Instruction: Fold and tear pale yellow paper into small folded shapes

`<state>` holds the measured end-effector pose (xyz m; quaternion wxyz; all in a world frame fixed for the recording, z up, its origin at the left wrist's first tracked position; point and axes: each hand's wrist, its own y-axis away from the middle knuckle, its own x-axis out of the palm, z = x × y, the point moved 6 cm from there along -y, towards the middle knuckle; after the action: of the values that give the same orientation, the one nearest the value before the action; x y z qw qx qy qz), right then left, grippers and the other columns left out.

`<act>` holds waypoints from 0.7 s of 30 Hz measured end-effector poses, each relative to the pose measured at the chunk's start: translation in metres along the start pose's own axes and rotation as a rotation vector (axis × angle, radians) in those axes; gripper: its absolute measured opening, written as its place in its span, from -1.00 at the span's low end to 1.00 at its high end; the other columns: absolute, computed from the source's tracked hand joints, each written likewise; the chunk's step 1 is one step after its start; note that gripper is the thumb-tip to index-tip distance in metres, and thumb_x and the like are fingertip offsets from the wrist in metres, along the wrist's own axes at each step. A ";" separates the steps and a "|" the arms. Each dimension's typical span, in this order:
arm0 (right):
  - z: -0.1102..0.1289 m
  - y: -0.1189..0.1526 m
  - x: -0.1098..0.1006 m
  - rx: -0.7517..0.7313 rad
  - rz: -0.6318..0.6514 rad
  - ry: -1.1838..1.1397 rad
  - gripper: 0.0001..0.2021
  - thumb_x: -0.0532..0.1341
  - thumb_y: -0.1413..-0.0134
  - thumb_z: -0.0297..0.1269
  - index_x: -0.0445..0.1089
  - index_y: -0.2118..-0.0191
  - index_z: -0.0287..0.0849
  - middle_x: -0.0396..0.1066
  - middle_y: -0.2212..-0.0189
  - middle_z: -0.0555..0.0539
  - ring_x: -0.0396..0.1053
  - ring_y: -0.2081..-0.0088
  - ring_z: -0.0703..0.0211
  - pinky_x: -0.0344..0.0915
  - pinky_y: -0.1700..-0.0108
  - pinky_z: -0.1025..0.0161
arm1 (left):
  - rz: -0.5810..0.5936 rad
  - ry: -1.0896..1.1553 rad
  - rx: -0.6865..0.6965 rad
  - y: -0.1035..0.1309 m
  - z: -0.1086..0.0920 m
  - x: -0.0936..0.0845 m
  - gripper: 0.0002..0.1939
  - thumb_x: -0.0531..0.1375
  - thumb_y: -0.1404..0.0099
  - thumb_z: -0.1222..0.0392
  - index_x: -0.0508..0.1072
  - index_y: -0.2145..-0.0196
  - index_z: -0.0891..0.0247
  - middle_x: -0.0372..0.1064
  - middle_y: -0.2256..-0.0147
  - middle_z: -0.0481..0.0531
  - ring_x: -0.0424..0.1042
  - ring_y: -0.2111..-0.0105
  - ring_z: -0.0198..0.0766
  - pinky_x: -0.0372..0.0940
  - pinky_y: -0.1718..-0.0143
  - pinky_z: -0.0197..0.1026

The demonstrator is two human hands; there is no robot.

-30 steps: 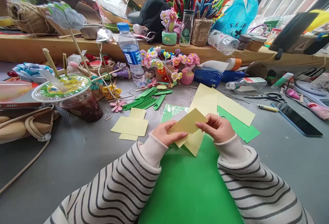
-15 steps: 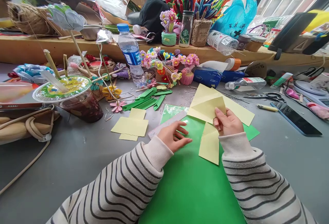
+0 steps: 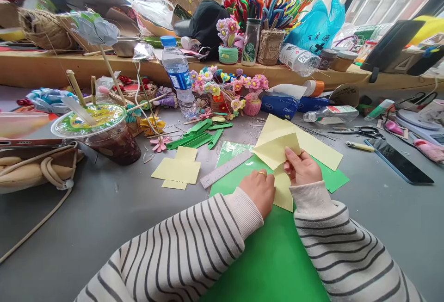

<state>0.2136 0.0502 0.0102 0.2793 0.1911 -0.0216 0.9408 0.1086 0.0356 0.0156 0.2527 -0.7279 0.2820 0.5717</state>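
Observation:
My right hand (image 3: pixel 302 167) pinches a small pale yellow paper (image 3: pixel 277 150), raised at an angle over larger yellow sheets (image 3: pixel 324 149). Beside it, my left hand (image 3: pixel 259 191) is closed with its fingers bent, touching another yellow piece (image 3: pixel 284 193); its fingertips are hidden. Green sheets (image 3: pixel 267 255) lie under both hands. A clear ruler (image 3: pixel 225 169) rests on the green, left of my hands. Further left, several yellow pieces (image 3: pixel 176 170) overlap in a small stack on the grey table (image 3: pixel 121 228).
Folded green strips (image 3: pixel 197 134) lie beyond the stack. A drink cup (image 3: pixel 111 135) and a water bottle (image 3: pixel 179 80) stand to the left. On the right are a phone (image 3: pixel 398 161), a craft knife (image 3: pixel 360 146) and scissors (image 3: pixel 369 131). Flowers (image 3: pixel 229 89) and a wooden shelf (image 3: pixel 145 68) stand behind.
My left hand has moved right, from beside the ruler onto the lower yellow piece, and its fingers have closed. My right hand has shifted slightly left with its paper. The ruler shows more fully.

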 end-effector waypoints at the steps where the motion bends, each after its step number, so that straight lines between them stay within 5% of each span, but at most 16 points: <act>1: 0.001 0.000 0.000 -0.001 -0.006 -0.002 -0.72 0.32 0.41 -0.26 0.25 0.50 -0.22 0.22 0.79 0.17 0.09 0.77 0.51 0.02 0.75 0.53 | 0.008 -0.009 0.005 -0.001 0.001 0.001 -0.83 -0.07 -0.16 0.29 0.28 0.38 0.37 0.25 0.40 0.14 0.28 0.38 -0.11 0.23 0.45 -0.14; 7: 0.005 0.001 -0.001 -0.030 -0.007 0.061 -0.75 0.32 0.40 -0.26 0.24 0.55 -0.21 0.18 0.78 0.17 0.04 0.77 0.50 -0.06 0.77 0.49 | 0.108 -0.001 -0.073 0.007 0.025 -0.010 -0.80 -0.09 -0.13 0.36 0.31 0.41 0.40 0.28 0.41 0.23 0.30 0.36 -0.05 0.20 0.42 -0.10; 10: 0.007 0.004 0.002 -0.074 0.011 0.134 -0.75 0.31 0.40 -0.24 0.24 0.57 -0.21 0.19 0.76 0.15 0.06 0.75 0.46 -0.04 0.76 0.45 | 0.042 0.091 -0.152 0.012 0.048 -0.025 -0.85 -0.04 -0.10 0.34 0.31 0.49 0.35 0.28 0.45 0.18 0.29 0.41 -0.10 0.19 0.41 -0.12; 14: 0.009 0.010 0.009 -0.125 0.074 0.208 -0.76 0.30 0.39 -0.25 0.22 0.59 -0.20 0.19 0.77 0.15 0.07 0.75 0.45 0.01 0.72 0.44 | -0.209 0.627 -0.265 0.015 0.075 -0.043 -0.70 -0.13 -0.20 0.15 0.30 0.51 0.31 0.28 0.55 0.04 0.30 0.52 -0.26 0.23 0.45 -0.20; 18: 0.012 0.014 0.014 -0.208 0.115 0.304 -0.80 0.29 0.37 -0.25 0.25 0.59 -0.18 0.19 0.75 0.14 0.09 0.72 0.43 0.05 0.69 0.43 | -0.053 1.359 -0.322 0.015 0.075 -0.022 -0.55 -0.08 -0.13 -0.11 0.38 0.47 0.34 0.33 0.48 0.05 0.35 0.50 -0.31 0.31 0.46 -0.26; 21: 0.012 0.016 0.016 -0.295 0.141 0.430 -0.82 0.27 0.33 -0.21 0.29 0.55 -0.16 0.26 0.67 0.08 0.16 0.65 0.37 0.15 0.62 0.38 | 0.008 1.534 -0.392 0.017 0.073 -0.008 -0.65 0.23 0.14 -0.02 0.40 0.52 0.37 0.34 0.54 -0.02 0.35 0.54 -0.34 0.34 0.49 -0.28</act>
<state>0.1972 0.0435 0.0285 0.2360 -0.0578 -0.1117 0.9636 0.0452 0.0750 0.0070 -0.1472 -0.9491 0.2740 -0.0495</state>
